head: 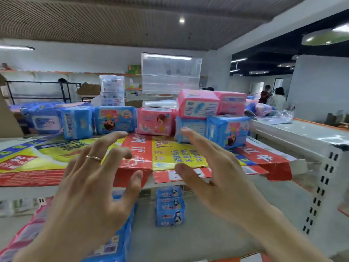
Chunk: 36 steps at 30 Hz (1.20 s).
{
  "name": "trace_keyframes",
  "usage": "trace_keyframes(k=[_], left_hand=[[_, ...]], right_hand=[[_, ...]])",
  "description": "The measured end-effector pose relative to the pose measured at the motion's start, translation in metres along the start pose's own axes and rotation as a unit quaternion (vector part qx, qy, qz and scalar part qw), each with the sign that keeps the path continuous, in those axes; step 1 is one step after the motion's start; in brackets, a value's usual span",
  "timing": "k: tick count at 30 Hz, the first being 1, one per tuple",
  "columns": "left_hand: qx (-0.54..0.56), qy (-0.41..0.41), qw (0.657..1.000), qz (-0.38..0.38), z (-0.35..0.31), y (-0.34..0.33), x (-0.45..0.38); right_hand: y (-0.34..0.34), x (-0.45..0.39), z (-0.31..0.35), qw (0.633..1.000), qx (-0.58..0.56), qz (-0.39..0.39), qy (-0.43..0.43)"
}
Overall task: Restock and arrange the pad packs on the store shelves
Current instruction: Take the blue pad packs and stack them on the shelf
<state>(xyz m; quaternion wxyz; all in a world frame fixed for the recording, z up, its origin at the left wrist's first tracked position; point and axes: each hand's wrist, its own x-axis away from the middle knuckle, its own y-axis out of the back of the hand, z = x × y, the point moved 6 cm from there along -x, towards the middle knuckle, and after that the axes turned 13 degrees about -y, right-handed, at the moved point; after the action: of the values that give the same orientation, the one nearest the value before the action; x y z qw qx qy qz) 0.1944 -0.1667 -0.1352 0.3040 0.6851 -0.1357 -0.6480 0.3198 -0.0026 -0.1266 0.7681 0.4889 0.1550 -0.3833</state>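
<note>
While pad packs (154, 121) wait, hands (151, 167) hover spread.

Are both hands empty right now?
Yes. The left hand and right hand hover open with fingers spread before the top-shelf packs, gripping nothing.

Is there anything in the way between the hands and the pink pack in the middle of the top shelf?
Nothing visible. Both the left hand and right hand hover open and empty over the printed cardboard lining the shelf, and only that flat, bare cardboard lies between the fingers and the pink pack.
</note>
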Motion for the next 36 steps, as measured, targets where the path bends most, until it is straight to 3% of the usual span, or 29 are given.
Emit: trace_keyframes(k=[10, 16, 22, 25, 32, 36], left_hand=[[-0.041, 0.013, 0.999, 0.017, -0.036, -0.047, -0.040], [-0.061, 0.037, 0.997, 0.018, -0.044, -0.056, -0.042], [-0.078, 0.041, 0.996, 0.030, -0.047, -0.052, -0.036], [-0.075, 0.041, 0.996, 0.024, -0.050, -0.047, -0.035], [-0.074, 0.036, 0.996, 0.033, -0.054, -0.044, -0.034], [-0.057, 0.029, 0.998, 0.028, -0.055, -0.046, -0.034]], right_hand=[[0.059, -0.094, -0.102, 0.988, 0.155, 0.018, -0.017], [0.035, -0.165, -0.170, 0.914, 0.341, 0.211, -0.053], [0.027, -0.205, -0.185, 0.880, 0.383, 0.277, -0.051], [0.019, -0.207, -0.188, 0.849, 0.452, 0.271, -0.032], [0.041, -0.195, -0.162, 0.881, 0.406, 0.242, 0.014], [0.069, -0.185, -0.147, 0.933, 0.282, 0.222, -0.002]])
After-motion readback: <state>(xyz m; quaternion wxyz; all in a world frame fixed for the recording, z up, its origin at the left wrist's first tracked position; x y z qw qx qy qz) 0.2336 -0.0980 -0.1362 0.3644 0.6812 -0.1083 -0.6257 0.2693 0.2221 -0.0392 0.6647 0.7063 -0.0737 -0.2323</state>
